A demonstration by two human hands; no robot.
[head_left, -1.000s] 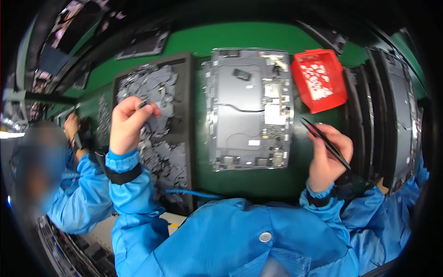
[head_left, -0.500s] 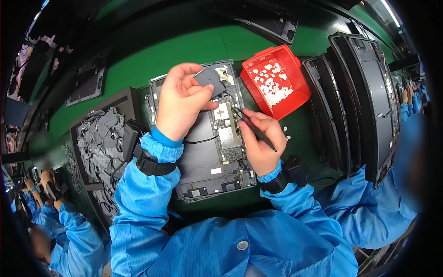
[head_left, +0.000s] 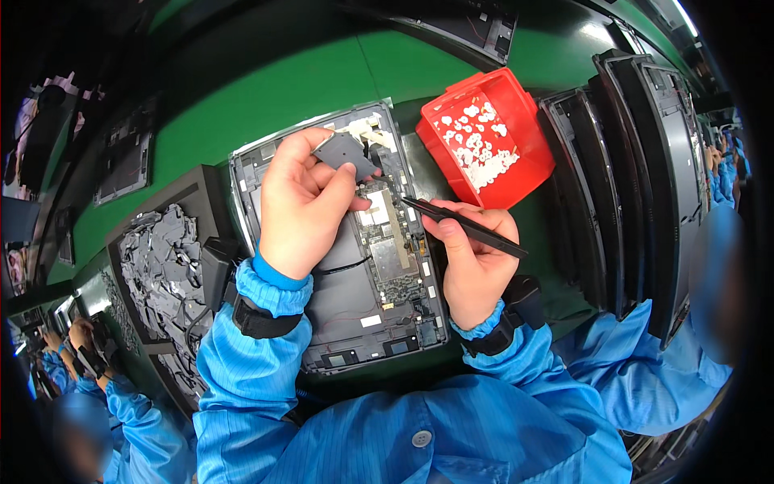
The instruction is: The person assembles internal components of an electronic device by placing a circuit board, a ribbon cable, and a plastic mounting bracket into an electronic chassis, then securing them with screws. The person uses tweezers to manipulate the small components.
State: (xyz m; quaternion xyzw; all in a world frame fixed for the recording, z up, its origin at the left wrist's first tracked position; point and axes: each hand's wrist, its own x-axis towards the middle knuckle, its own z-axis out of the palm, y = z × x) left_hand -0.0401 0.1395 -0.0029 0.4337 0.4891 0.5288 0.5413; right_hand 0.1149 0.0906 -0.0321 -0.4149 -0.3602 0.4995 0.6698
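Note:
In front of me lies an opened laptop chassis (head_left: 343,302), its circuit board (head_left: 389,258) bare along the middle. My left hand (head_left: 300,206) is closed on a thin dark grey plate (head_left: 348,153), pinched between thumb and fingers and tilted above the upper part of the chassis. My right hand (head_left: 477,258) grips black tweezers (head_left: 472,226) whose tips point left at the board's upper right side. The tips seem close to the board; whether they touch it I cannot tell. A black cable (head_left: 343,266) runs out beside my left wrist.
A red bin (head_left: 528,153) of small white pieces stands at the upper right. A dark tray (head_left: 219,206) of thin grey plates lies left. Several laptop parts (head_left: 592,194) stand stacked at the right, near a co-worker's blue sleeve (head_left: 637,379). Green mat (head_left: 282,85) covers the bench.
The plate and my left hand have shifted slightly left and down, the plate tilting. My right hand has moved a little right and down, with the tweezers lying flatter.

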